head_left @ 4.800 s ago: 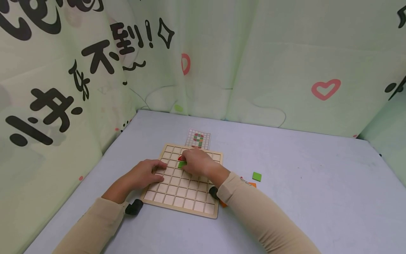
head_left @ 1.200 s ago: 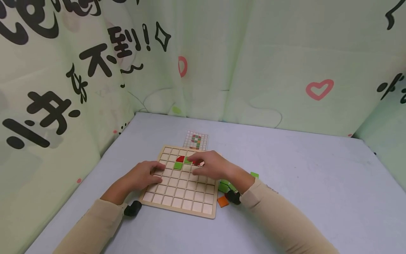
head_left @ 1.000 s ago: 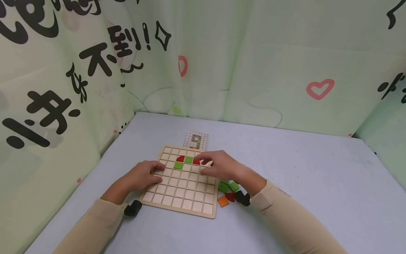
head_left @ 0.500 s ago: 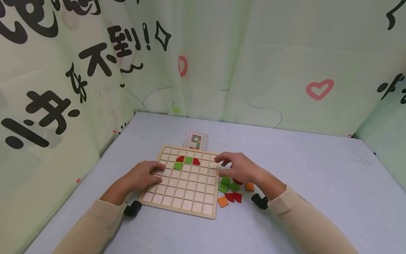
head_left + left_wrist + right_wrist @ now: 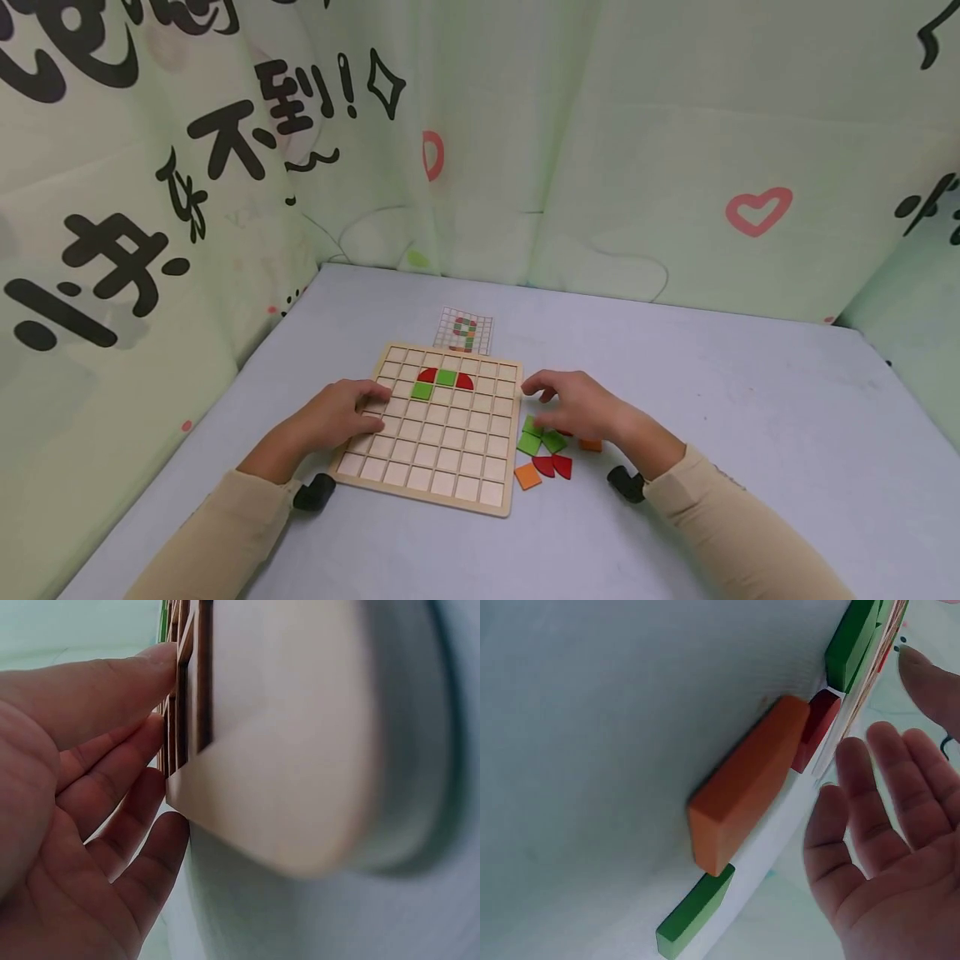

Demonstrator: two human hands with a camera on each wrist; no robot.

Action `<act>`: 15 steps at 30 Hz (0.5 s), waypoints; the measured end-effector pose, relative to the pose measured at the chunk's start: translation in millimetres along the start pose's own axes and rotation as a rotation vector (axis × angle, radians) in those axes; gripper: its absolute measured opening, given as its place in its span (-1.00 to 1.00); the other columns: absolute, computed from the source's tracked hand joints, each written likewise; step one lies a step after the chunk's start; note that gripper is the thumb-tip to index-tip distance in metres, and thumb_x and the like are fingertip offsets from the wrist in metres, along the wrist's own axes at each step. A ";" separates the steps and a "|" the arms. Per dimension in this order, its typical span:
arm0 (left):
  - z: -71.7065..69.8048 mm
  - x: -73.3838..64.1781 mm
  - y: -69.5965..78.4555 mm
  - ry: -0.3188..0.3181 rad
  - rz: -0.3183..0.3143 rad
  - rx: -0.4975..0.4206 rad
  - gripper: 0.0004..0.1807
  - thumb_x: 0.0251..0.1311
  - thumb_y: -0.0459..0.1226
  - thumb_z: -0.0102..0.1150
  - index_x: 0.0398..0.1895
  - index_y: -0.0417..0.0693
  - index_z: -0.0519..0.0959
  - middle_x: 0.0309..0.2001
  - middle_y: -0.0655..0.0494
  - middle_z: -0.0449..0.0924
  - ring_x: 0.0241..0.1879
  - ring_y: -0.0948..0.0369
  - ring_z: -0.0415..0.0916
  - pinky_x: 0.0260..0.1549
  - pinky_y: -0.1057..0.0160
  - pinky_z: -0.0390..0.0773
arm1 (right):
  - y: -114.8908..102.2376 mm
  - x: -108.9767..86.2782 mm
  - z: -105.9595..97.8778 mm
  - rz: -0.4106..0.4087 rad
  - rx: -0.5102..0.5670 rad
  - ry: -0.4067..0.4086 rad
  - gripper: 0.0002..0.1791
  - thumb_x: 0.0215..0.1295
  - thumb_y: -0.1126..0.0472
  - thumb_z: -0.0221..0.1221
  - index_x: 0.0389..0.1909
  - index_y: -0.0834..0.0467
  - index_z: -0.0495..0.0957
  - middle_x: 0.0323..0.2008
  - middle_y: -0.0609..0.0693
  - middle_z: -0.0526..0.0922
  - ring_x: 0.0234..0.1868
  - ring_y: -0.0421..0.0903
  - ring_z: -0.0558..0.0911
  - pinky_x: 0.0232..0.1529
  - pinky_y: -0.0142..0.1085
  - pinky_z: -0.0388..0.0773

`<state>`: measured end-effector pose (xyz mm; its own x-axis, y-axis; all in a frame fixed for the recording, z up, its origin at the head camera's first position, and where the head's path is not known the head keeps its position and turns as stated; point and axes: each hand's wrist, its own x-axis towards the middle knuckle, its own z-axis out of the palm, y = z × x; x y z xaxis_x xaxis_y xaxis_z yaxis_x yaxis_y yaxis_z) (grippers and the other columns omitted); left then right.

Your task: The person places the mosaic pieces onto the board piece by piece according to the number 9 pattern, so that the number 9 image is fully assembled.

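Note:
A wooden grid board (image 5: 431,454) lies on the table. In its upper cells sit a red quarter-round tile (image 5: 427,375), a green square (image 5: 446,377), another red quarter-round (image 5: 465,382) and, below the first, a second green square (image 5: 422,390). My left hand (image 5: 337,417) rests its fingertips at the board's left edge, thumb and fingers loosely spread. Just off the right edge, my right hand (image 5: 581,407) hovers over loose tiles with relaxed fingers and holds nothing. Among these tiles are green squares (image 5: 528,443), red quarter-rounds (image 5: 562,467) and an orange square (image 5: 528,477).
Behind the board lies a printed pattern card (image 5: 465,329), its near edge by the board. A second orange square (image 5: 591,446) is partly under the right hand. In the right wrist view, a green tile (image 5: 694,911) lies beyond an orange one. Printed curtains enclose the table.
Earlier, the right hand was over the red and green tiles on the board. It has drawn back rightward to the loose tiles, uncovering the upper-right red quarter-round. The left hand has stayed put.

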<state>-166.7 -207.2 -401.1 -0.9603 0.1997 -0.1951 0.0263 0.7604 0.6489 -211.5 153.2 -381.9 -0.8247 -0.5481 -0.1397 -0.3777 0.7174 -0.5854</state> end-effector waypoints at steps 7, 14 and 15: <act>0.6 1.6 -1.8 0.001 0.002 0.014 -0.52 0.24 -0.30 0.34 0.24 -0.14 0.55 0.33 -0.19 0.41 0.39 -0.14 0.24 0.28 -0.16 0.31 | 2.3 -0.5 2.7 0.027 -0.032 -0.009 -0.54 0.19 0.29 0.34 0.14 0.12 0.56 0.03 -0.05 0.62 0.04 0.00 0.56 0.00 -0.18 0.55; 1.0 2.0 -2.8 0.002 0.004 0.021 -0.52 0.24 -0.30 0.34 0.24 -0.14 0.55 0.33 -0.19 0.42 0.39 -0.15 0.24 0.28 -0.16 0.31 | 1.8 0.2 5.2 0.046 -0.062 -0.029 -0.53 0.20 0.26 0.37 0.15 0.10 0.56 0.01 -0.03 0.61 0.04 0.00 0.52 0.00 -0.18 0.53; 1.1 2.1 -2.7 0.002 0.002 0.020 -0.51 0.24 -0.30 0.34 0.24 -0.14 0.55 0.33 -0.19 0.42 0.39 -0.14 0.24 0.28 -0.16 0.31 | 2.0 0.5 5.6 0.045 -0.066 -0.032 -0.53 0.20 0.26 0.37 0.15 0.10 0.56 0.01 -0.04 0.61 0.04 0.00 0.52 0.01 -0.17 0.53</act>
<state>-168.5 -208.2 -404.1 -0.9608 0.1999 -0.1919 0.0339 0.7721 0.6345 -210.4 151.9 -387.5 -0.8282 -0.5271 -0.1906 -0.3682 0.7680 -0.5240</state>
